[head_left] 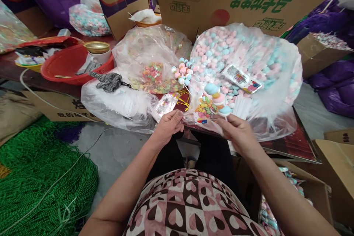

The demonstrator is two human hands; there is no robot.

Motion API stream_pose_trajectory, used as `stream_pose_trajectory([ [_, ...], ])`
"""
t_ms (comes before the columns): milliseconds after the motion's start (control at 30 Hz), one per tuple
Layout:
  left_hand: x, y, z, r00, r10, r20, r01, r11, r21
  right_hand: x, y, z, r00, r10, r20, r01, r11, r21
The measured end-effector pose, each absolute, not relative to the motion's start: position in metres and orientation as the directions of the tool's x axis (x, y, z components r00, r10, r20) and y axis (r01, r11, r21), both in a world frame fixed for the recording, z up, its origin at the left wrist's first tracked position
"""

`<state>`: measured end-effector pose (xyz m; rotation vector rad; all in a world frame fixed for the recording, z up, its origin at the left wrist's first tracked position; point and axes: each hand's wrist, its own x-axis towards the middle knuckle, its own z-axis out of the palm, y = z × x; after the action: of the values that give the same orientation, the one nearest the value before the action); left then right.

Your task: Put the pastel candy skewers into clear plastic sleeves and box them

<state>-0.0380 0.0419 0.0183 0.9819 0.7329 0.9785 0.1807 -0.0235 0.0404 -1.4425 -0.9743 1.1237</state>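
Where left fingers [176,117] grip printed wrapper [200,118], its held end hidden.

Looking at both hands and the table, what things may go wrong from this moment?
The clear wrapper pinched in the left hand looks thin, so it might tear or crumple. The marshmallow skewer at the right hand looks soft and could get squashed. The bag with white contents seems to hang past the edge of the table, so it might slide off.
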Motion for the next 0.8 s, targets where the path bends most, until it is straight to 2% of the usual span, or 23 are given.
stream_pose_trajectory([
  [167,-0.037,0.034,0.017,0.497,0.864,-0.084,-0.257,0.238,0.937,0.150,-0.015,0.040,0.016,0.959,-0.283,-0.200,-0.274,-0.941],
  [333,-0.041,0.033,0.014,0.527,0.845,-0.090,-0.125,0.182,0.975,0.152,-0.011,0.036,-0.039,0.934,-0.354,-0.209,-0.354,-0.911],
  [433,-0.042,0.032,0.010,0.543,0.835,-0.090,0.015,0.097,0.995,0.145,-0.010,0.029,-0.031,0.947,-0.320,-0.115,-0.321,-0.940],
  [500,-0.044,0.033,0.006,0.496,0.860,-0.125,0.059,0.110,0.992,0.140,-0.008,0.023,-0.098,0.971,-0.217,-0.063,-0.224,-0.973],
  [667,-0.046,0.040,0.001,0.447,0.880,-0.164,0.081,0.142,0.987,0.142,-0.001,0.012,-0.014,0.992,-0.128,-0.017,-0.128,-0.992],
  [800,-0.034,0.040,0.001,0.375,0.903,-0.210,0.046,0.209,0.977,0.148,-0.004,0.014,-0.004,0.998,-0.056,-0.060,-0.056,-0.997],
])
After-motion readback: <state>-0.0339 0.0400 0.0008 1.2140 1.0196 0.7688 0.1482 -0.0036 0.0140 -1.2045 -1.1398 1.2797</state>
